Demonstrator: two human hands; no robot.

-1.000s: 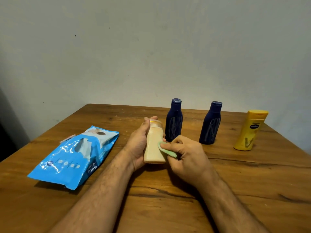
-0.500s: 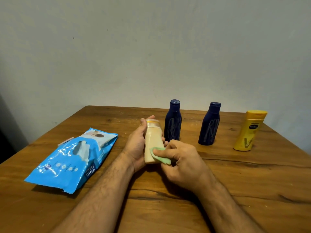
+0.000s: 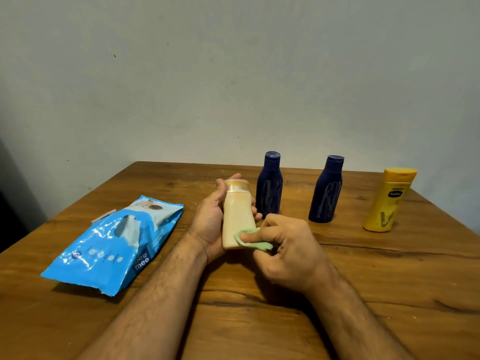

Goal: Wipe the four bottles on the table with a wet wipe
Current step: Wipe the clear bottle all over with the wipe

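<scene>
Bottle (image 3: 237, 216), cream, is gripped above the table (image 3: 389, 281) by the left hand (image 3: 210, 224); the right hand (image 3: 285, 252) pinches the wipe (image 3: 253, 239) against its base. Wet plastic could slip and topple the blue bottle (image 3: 268, 188) behind.

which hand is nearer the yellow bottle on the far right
Right. The right hand, pinching the green wipe, lies left of the yellow bottle and nearer the camera. The left hand, gripping the cream bottle, is further left.
</scene>
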